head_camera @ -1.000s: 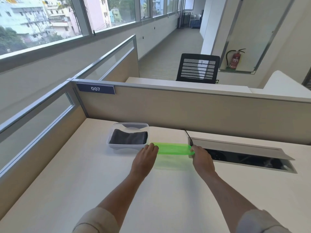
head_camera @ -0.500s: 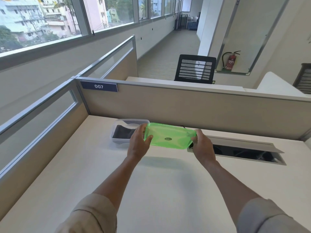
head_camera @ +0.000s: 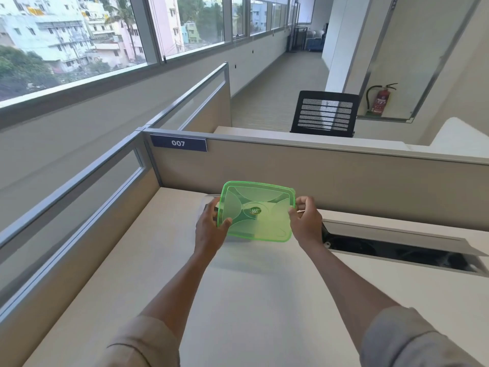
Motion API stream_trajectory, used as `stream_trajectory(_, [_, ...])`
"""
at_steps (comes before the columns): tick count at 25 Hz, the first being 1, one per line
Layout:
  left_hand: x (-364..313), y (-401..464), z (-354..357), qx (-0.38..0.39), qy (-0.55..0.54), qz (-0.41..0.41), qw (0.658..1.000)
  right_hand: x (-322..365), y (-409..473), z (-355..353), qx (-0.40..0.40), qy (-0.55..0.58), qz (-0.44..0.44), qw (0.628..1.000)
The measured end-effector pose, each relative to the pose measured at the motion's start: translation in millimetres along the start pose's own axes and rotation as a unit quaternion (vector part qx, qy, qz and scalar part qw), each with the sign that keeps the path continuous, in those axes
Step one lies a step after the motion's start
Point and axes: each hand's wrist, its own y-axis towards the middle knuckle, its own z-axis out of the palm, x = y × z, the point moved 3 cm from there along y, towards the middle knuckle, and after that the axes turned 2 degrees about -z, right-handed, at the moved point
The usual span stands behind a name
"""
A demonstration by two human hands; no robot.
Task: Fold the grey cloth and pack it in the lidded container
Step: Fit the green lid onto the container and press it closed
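A translucent green lid is held up in the air, tilted with its top face toward me. My left hand grips its left edge and my right hand grips its right edge. Behind the lid and my left hand, only a sliver of the clear container's rim shows on the desk. The grey cloth is hidden behind the lid.
The beige desk is boxed in by partition walls at the back and left. An open cable tray with a raised flap sits in the desk to the right of my hands.
The lid rose from the desk and moved left over the container, tilting up to face me. It now hides the container and cloth that were visible earlier.
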Motion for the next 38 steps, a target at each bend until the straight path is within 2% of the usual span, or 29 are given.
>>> stream_trajectory(5, [30.1, 32.2, -27.9, -0.016, 0.109, -0.022, 0.994, 7.0, 6.6, 61.4, 0.067, 0.003, 0.032, 0.997])
stream_trajectory(9, [52.8, 53.7, -31.3, 0.000, 0.206, -0.084, 0.975, 1.1, 14.0, 103.6, 0.127, -0.054, 0.064, 0.988])
stream_trajectory(15, [75.1, 72.6, -21.3, 0.003, 0.274, -0.124, 0.954, -11.4, 24.8, 140.3, 0.166, -0.118, 0.061, 0.977])
stream_trajectory(19, [80.1, 78.7, -13.1, 0.010, 0.267, -0.144, 0.953, -16.6, 33.4, 146.2, 0.167, -0.135, 0.055, 0.975])
stream_trajectory(38, [81.8, 99.8, -5.1, -0.026, 0.279, -0.127, 0.951, -31.6, 39.3, 155.1, 0.193, -0.142, 0.042, 0.970])
